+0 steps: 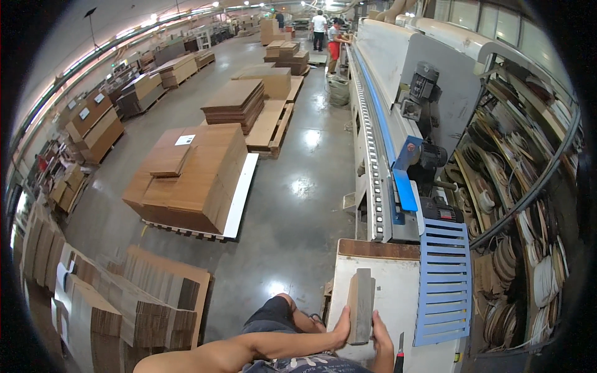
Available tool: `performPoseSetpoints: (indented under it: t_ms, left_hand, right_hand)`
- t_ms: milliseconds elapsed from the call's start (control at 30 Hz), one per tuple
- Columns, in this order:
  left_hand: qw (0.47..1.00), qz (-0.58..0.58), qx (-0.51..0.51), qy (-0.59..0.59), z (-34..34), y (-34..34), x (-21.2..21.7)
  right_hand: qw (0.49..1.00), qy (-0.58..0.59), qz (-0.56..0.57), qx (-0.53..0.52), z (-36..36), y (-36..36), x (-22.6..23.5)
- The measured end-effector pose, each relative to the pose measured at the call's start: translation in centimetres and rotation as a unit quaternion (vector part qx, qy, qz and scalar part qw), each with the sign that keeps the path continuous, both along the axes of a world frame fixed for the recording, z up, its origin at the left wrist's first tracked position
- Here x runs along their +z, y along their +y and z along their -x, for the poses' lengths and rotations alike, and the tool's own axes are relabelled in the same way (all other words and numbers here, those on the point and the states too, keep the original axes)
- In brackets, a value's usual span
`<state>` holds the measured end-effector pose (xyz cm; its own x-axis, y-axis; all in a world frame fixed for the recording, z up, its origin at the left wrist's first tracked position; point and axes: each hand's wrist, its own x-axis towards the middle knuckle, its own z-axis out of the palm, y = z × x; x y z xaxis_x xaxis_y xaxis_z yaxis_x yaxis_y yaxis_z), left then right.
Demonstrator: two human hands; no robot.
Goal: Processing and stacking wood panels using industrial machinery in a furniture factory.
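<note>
A bundle of narrow grey and tan board strips [360, 311] lies lengthwise on a white worktable [401, 292] in front of me. My left hand [342, 328] presses against its left side near the close end. Along the right side, my right hand [382, 334] has its fingers stretched against the strips, so the bundle is held between both hands. Parts of the fingers are hidden by the bundle and by the angle. Just right of my right hand is a cutter knife [400, 355] with a red and black handle, its blade pointing away from me.
Beyond the table runs a long machine [373, 161] with a blue guard. A blue slatted panel [443, 283] flanks the table's right side, beside shelves of coiled edging [497, 248]. Cardboard stacks [130, 298] and palletted boards [193, 168] stand left. Two people are far ahead.
</note>
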<state>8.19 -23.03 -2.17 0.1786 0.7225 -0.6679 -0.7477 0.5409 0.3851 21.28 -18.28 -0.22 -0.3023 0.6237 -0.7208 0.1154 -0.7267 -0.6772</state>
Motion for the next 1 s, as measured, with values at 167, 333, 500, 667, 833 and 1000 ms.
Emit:
performPoseSetpoints:
  t_ms: [167,333,500,667,833,1000]
  left_hand:
    - [0.999,-0.001,0.003,0.04,-0.4,-0.3,-1.3]
    - [0.998,0.0,0.004,0.068,0.1,0.2,-1.9]
    - [0.996,-0.004,0.003,0.09,0.9,0.9,-1.8]
    - [0.994,-0.009,0.0,0.113,2.0,1.2,-1.8]
    - [0.991,-0.011,0.003,0.137,2.5,1.3,-1.7]
    - [0.984,-0.011,0.014,0.175,2.6,1.8,-1.3]
  right_hand:
    - [0.999,0.02,0.0,-0.045,0.1,-2.0,-2.8]
    - [0.997,0.038,-0.016,-0.069,0.4,-2.1,-5.1]
    - [0.994,0.043,-0.027,-0.095,1.6,-1.6,-6.1]
    - [0.993,-0.007,-0.073,-0.091,3.5,-1.6,-4.8]
    - [0.982,-0.087,-0.142,-0.083,4.0,-1.5,-1.8]
    - [0.976,-0.087,-0.174,-0.099,4.1,-0.8,-0.1]
